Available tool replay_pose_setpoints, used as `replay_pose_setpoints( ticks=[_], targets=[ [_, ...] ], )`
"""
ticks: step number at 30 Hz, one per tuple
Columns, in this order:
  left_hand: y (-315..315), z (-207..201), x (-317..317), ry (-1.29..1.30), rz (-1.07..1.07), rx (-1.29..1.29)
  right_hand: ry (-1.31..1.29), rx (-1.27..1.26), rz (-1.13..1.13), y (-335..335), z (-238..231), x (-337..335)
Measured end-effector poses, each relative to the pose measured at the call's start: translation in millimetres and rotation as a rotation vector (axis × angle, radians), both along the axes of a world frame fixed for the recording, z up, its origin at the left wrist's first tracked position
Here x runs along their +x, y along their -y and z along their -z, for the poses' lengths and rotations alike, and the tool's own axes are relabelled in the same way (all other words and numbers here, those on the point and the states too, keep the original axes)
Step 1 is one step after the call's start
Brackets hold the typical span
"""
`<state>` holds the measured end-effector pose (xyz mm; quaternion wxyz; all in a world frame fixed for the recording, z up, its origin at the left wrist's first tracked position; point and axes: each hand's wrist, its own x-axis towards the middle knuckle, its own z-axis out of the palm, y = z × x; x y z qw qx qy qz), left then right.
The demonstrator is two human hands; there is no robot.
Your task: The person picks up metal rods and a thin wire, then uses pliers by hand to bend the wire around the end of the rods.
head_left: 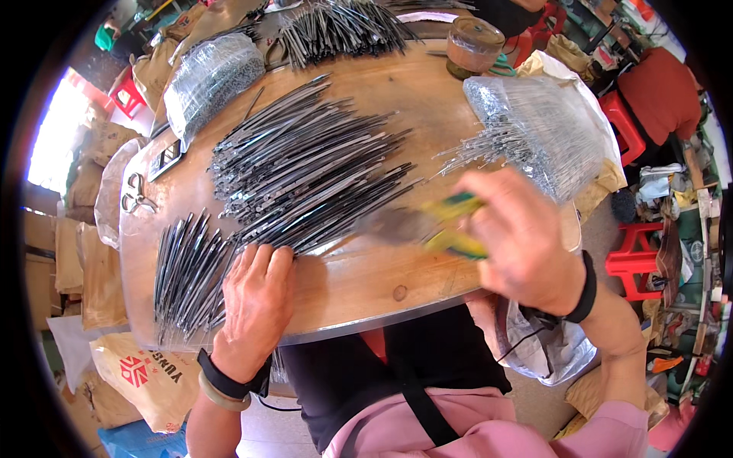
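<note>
My right hand (pixel 523 237) is wrapped round a pair of pliers (pixel 454 225) with yellow and green handles. The pliers' jaws are smeared by motion and point left, over the near edge of a pile of thin dark metal rods (pixel 305 160). At the front of that pile my left hand (pixel 259 286) is closed, fingers curled down; what its fingertips pinch is hidden. Left of it lies a smaller bundle of dark rods (pixel 187 267), standing more steeply toward me. A pale thin strip shows on the wood between my hands.
The wooden table (pixel 366 278) has a curved near edge. Bags of small metal parts (pixel 214 80) and thin silvery wires (pixel 527 130) lie on it. Scissors (pixel 137 195), a phone-like device (pixel 166 160), a jar (pixel 473 47) and more dark rods (pixel 343 30) surround the pile. Red stools (pixel 635 259) stand right.
</note>
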<state>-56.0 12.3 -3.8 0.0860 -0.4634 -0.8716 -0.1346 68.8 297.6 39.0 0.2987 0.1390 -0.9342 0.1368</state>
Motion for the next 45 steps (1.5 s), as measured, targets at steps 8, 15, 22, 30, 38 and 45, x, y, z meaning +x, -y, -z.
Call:
replay_pose_setpoints(
  ticks=[8, 15, 22, 30, 38, 45],
  targets=[
    [5, 0, 36, 0.895, -0.225, 0.430, -0.060, -0.589, 0.056, -16, -65, 16],
    [16, -4, 67, 1.899, -0.405, 0.997, -0.134, -1.694, -0.138, 9, -18, 23],
    [29, -9, 81, 2.000, -0.369, 1.410, 0.137, -1.470, 0.335, 5, 48, 57],
    [6, 5, 92, 2.315, -0.221, 1.488, 0.346, -1.735, 0.303, 1, 50, 81],
    [-21, 11, 92, 1.966, -0.368, 1.061, 0.130, -2.557, -0.345, 18, 57, 78],
    [-13, 11, 93, 1.785, -0.389, 0.840, 0.328, -2.216, -0.113, 5, 52, 76]
  ],
)
